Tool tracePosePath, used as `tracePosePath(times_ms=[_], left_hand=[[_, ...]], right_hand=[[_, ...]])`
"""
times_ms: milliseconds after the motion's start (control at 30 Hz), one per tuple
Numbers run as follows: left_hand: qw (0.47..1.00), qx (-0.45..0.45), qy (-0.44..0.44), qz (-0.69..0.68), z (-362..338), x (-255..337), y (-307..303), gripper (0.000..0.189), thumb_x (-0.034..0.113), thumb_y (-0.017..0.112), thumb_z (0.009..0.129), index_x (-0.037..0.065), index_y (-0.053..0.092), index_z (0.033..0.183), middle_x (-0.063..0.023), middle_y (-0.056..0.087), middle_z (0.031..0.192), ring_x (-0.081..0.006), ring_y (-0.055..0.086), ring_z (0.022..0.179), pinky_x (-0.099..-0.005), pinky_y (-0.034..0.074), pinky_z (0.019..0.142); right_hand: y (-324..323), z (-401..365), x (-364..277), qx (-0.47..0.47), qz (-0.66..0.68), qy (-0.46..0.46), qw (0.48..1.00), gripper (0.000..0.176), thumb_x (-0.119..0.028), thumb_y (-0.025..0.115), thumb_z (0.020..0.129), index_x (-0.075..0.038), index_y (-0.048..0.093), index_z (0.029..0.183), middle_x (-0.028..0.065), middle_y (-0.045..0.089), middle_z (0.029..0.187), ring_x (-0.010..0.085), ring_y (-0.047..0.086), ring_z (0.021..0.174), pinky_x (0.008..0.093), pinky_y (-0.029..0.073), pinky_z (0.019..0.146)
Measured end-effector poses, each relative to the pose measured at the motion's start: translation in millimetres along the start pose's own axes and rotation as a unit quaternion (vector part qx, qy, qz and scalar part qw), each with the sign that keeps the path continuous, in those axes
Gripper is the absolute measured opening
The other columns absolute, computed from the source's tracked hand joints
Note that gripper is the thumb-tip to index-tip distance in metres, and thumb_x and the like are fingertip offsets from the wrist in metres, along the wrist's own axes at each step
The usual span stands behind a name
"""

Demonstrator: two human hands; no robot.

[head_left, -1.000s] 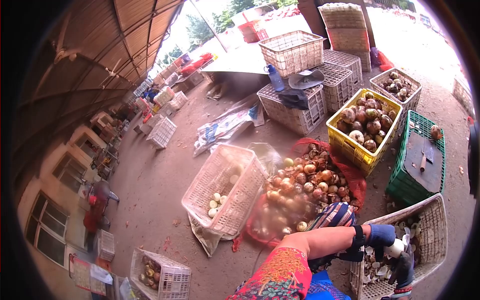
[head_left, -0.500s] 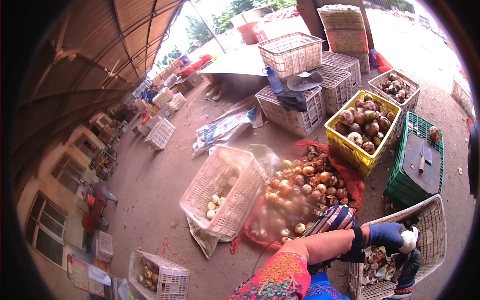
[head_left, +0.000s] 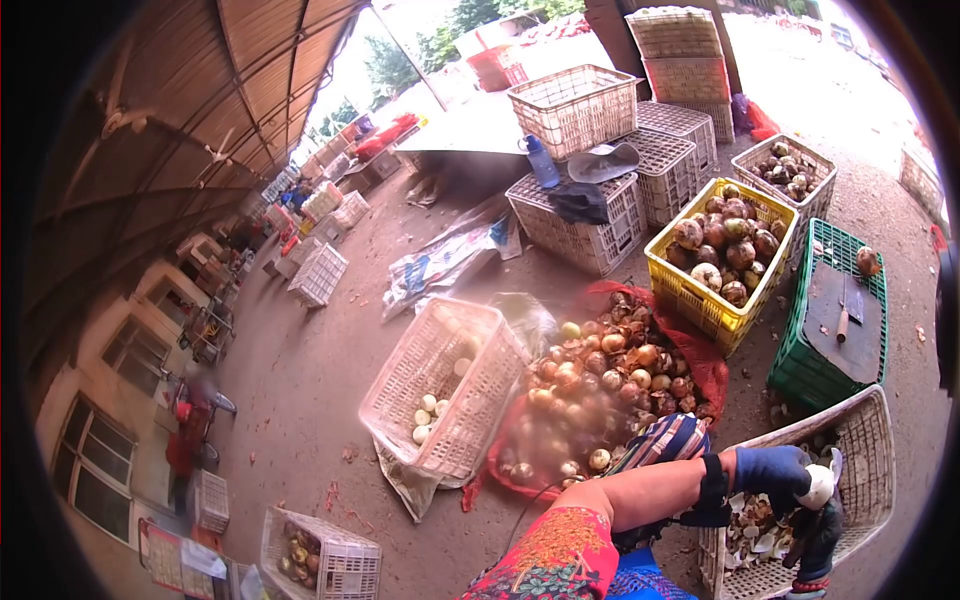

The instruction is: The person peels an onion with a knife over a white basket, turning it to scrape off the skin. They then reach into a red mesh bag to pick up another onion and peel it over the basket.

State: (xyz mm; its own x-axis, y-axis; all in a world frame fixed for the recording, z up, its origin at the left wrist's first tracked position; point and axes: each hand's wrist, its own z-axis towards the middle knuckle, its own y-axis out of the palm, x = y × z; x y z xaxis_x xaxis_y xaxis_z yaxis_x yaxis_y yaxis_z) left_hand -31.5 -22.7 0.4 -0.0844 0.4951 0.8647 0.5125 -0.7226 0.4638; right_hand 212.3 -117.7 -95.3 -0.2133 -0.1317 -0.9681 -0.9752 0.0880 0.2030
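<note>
My left hand (head_left: 775, 470), in a blue glove, is closed round a white peeled onion (head_left: 820, 486) above a pale crate (head_left: 872, 440). A pale flap of peel (head_left: 836, 461) sticks up beside the onion. Just below it, my right hand (head_left: 820, 535), in a dark glove with red beads at the wrist, is curled in close to the onion; what its fingers hold is hidden. Onion peelings (head_left: 758, 535) lie in the crate under both hands. A heap of unpeeled onions (head_left: 610, 375) is spread on a red mesh sack (head_left: 712, 372) to the left.
Left of the heap, a tilted pale crate (head_left: 385, 400) holds several peeled onions (head_left: 428, 410). A yellow crate (head_left: 700, 312) is full of onions. On a green crate (head_left: 790, 350) lie a dark board (head_left: 835, 345) and a cleaver (head_left: 848, 310). Stacked crates (head_left: 575, 235) stand behind.
Both hands stay together over the crate, with the onion still in my left hand. My right hand has shifted slightly, and the view has moved a little.
</note>
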Motion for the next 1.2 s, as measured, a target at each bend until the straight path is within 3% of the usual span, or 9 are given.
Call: tracePosePath(times_ms=[233, 400, 600, 667, 900, 1033, 1100, 1167, 1200], left_hand=[[0.989, -0.053, 0.109, 0.08, 18.6, -34.7, -21.2, 0.03, 0.01, 0.061, 0.076, 0.0, 0.072, 0.102, -0.0102, 0.071, 0.08, -0.0183, 0.07, 0.066, -0.0297, 0.055, 0.056], [0.998, 0.036, -0.036, 0.033, -18.5, 18.2, 8.2, 0.029, 0.009, 0.061, 0.076, 0.001, 0.072, 0.102, -0.0113, 0.071, 0.081, -0.0191, 0.07, 0.064, -0.0297, 0.055, 0.054], [0.995, 0.063, -0.041, 0.069, -9.2, 4.0, 4.2, 0.027, 0.011, 0.067, 0.079, 0.002, 0.073, 0.104, -0.0084, 0.072, 0.08, -0.0168, 0.069, 0.065, -0.0286, 0.053, 0.056], [0.995, 0.06, 0.025, 0.073, 13.4, -29.0, -10.1, 0.026, 0.012, 0.069, 0.08, 0.003, 0.074, 0.104, -0.0072, 0.072, 0.08, -0.015, 0.068, 0.068, -0.0281, 0.052, 0.058], [0.987, 0.082, 0.035, 0.131, 4.1, -4.5, -6.6, 0.019, 0.01, 0.064, 0.071, 0.0, 0.073, 0.085, -0.01, 0.068, 0.072, -0.0183, 0.063, 0.068, -0.0379, 0.048, 0.061], [0.955, 0.049, 0.099, 0.274, -13.2, 15.4, -3.3, 0.02, 0.018, 0.067, 0.083, 0.001, 0.073, 0.092, -0.0077, 0.068, 0.076, -0.0149, 0.06, 0.071, -0.0363, 0.05, 0.068], [0.999, 0.032, 0.003, 0.024, -8.4, 10.2, -2.0, 0.024, 0.018, 0.064, 0.084, 0.001, 0.071, 0.1, -0.0038, 0.068, 0.083, -0.0109, 0.063, 0.073, -0.0257, 0.053, 0.065], [1.0, -0.008, -0.025, -0.006, 10.4, -12.9, -18.5, 0.034, 0.019, 0.064, 0.089, 0.002, 0.068, 0.119, -0.004, 0.069, 0.097, -0.0114, 0.065, 0.078, -0.0255, 0.055, 0.068], [0.995, -0.034, -0.037, -0.083, 13.3, -13.8, -17.3, 0.038, 0.02, 0.064, 0.092, 0.003, 0.066, 0.125, -0.0043, 0.069, 0.105, -0.0123, 0.066, 0.079, -0.0265, 0.055, 0.068]], right_hand=[[41.6, -8.6, -24.7, -0.019, 0.027, 0.03, 0.999, 0.052, -0.049, 0.046, 0.099, -0.006, 0.058, 0.127, 0.0032, 0.065, 0.083, 0.0118, 0.059, 0.06, 0.0238, 0.044, 0.051], [49.6, -13.2, -34.4, -0.03, 0.022, 0.024, 0.999, 0.048, -0.043, 0.049, 0.099, -0.005, 0.059, 0.125, 0.0035, 0.066, 0.083, 0.0121, 0.06, 0.061, 0.0244, 0.045, 0.052], [43.3, -10.1, -33.9, -0.026, 0.027, 0.02, 0.999, 0.04, -0.034, 0.052, 0.098, -0.004, 0.061, 0.123, 0.0038, 0.067, 0.085, 0.0123, 0.062, 0.064, 0.0253, 0.047, 0.053], [44.1, -6.6, -34.6, -0.024, 0.029, 0.017, 0.999, 0.038, -0.031, 0.053, 0.098, -0.003, 0.061, 0.122, 0.0039, 0.068, 0.085, 0.0124, 0.062, 0.065, 0.0256, 0.048, 0.054], [37.0, -2.8, -34.2, -0.011, 0.034, 0.014, 0.999, 0.03, -0.021, 0.056, 0.097, -0.001, 0.063, 0.119, 0.0042, 0.069, 0.086, 0.0127, 0.065, 0.068, 0.0267, 0.05, 0.056], [32.4, -12.3, -39.0, 0.0, 0.037, 0.011, 0.999, 0.026, -0.014, 0.058, 0.097, 0.0, 0.064, 0.117, 0.0044, 0.069, 0.087, 0.0128, 0.066, 0.07, 0.0273, 0.052, 0.057], [39.0, -25.9, -52.2, 0.004, 0.055, 0.019, 0.998, 0.024, -0.011, 0.059, 0.097, 0.0, 0.065, 0.116, 0.0045, 0.07, 0.087, 0.0129, 0.067, 0.071, 0.0276, 0.053, 0.057], [53.1, -36.2, -64.0, 0.015, 0.051, 0.006, 0.999, 0.022, -0.008, 0.06, 0.096, 0.001, 0.066, 0.116, 0.0046, 0.07, 0.088, 0.013, 0.067, 0.072, 0.0279, 0.053, 0.058], [56.0, -37.3, -79.6, 0.012, -0.243, -0.136, 0.96, 0.024, -0.011, 0.063, 0.096, 0.001, 0.067, 0.116, 0.0057, 0.071, 0.093, 0.0147, 0.069, 0.076, 0.0295, 0.056, 0.064]])
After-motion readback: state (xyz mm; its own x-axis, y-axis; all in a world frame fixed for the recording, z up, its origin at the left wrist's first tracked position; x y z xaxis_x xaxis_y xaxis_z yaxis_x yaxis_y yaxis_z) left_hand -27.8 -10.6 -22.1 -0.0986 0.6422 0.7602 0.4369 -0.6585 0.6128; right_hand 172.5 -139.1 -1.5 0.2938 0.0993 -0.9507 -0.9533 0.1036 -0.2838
